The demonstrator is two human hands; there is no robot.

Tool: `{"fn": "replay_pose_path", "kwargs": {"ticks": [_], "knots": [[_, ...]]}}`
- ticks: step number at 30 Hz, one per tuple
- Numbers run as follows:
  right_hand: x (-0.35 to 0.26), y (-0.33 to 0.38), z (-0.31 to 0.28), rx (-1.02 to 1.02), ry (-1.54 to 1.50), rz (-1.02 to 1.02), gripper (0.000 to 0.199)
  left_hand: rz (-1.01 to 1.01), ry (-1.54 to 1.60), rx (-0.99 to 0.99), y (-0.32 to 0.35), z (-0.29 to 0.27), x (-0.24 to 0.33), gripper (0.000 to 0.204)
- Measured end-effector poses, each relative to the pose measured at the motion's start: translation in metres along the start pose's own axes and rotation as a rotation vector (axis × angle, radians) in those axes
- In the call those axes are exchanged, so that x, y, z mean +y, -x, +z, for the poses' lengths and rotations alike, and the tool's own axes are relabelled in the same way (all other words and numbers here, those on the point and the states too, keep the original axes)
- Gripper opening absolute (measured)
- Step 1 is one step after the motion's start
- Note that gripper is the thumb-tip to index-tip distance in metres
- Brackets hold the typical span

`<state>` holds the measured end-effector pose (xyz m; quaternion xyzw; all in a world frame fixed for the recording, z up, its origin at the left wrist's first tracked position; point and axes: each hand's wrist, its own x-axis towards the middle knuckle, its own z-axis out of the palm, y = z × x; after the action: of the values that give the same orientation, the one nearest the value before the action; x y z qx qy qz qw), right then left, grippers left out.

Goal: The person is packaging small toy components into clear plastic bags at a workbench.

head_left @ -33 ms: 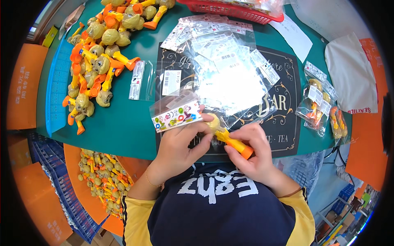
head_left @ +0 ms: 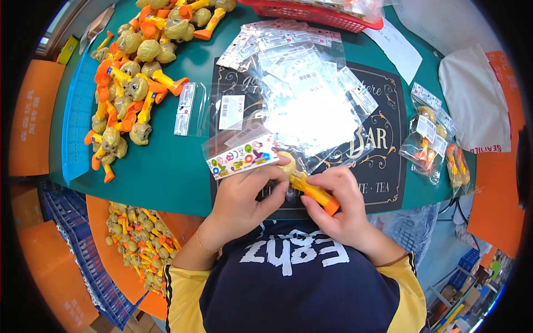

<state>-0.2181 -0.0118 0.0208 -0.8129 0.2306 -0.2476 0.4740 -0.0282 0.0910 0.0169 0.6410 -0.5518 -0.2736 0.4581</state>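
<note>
In front of my chest, my right hand (head_left: 338, 202) pinches the yellow-and-orange stem of a small toy (head_left: 317, 194) between thumb and fingers. The toy's round tan head (head_left: 287, 165) lies against the fingers of my left hand (head_left: 247, 191). Those fingers are closed on a clear plastic bag (head_left: 242, 159) with a colourful printed strip; its mouth is partly hidden by my hand. Beyond my hands a pile of flat clear bags (head_left: 311, 105) shines on a dark printed mat (head_left: 383, 186). A single clear bag (head_left: 186, 109) lies left of the pile.
Many similar toys (head_left: 136, 87) are heaped at the left beside a blue tray (head_left: 79, 122). More fill an orange container (head_left: 136, 238) below the table. A red basket (head_left: 316, 15) stands at the back. Bagged toys (head_left: 426, 139) lie at the right near a white cloth (head_left: 472, 100).
My right hand and the toy's orange end have shifted slightly left. The bag's printed strip has moved a little to the right.
</note>
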Motion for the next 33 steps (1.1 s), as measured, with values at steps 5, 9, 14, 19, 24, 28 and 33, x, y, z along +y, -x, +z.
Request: {"fn": "replay_pose_path", "kwargs": {"ticks": [5,9,14,19,24,28,33], "knots": [[0.006,-0.004,0.016,0.062,0.322,-0.269,0.043,0.089,-0.116,-0.006,-0.009,0.002,-0.001,0.012],[0.004,-0.012,0.018,0.06,0.217,-0.214,0.044,0.129,-0.235,0.032,-0.018,0.001,-0.001,0.011],[0.007,-0.025,0.0,-0.043,0.099,0.032,0.047,0.119,-0.27,-0.004,-0.018,-0.006,-0.01,0.01],[0.016,-0.025,0.008,0.009,0.057,0.019,0.046,0.249,-0.269,0.117,-0.008,0.0,-0.007,0.043],[0.004,-0.023,0.003,-0.016,-0.038,0.223,0.044,0.064,-0.443,0.342,0.011,0.001,-0.012,0.067],[-0.001,-0.023,0.004,-0.008,-0.084,0.269,0.042,0.029,-0.497,0.284,0.011,0.011,-0.012,0.072],[-0.007,-0.026,0.005,0.016,0.033,0.286,0.043,0.017,-0.478,0.304,0.011,0.026,-0.01,0.071]]}}
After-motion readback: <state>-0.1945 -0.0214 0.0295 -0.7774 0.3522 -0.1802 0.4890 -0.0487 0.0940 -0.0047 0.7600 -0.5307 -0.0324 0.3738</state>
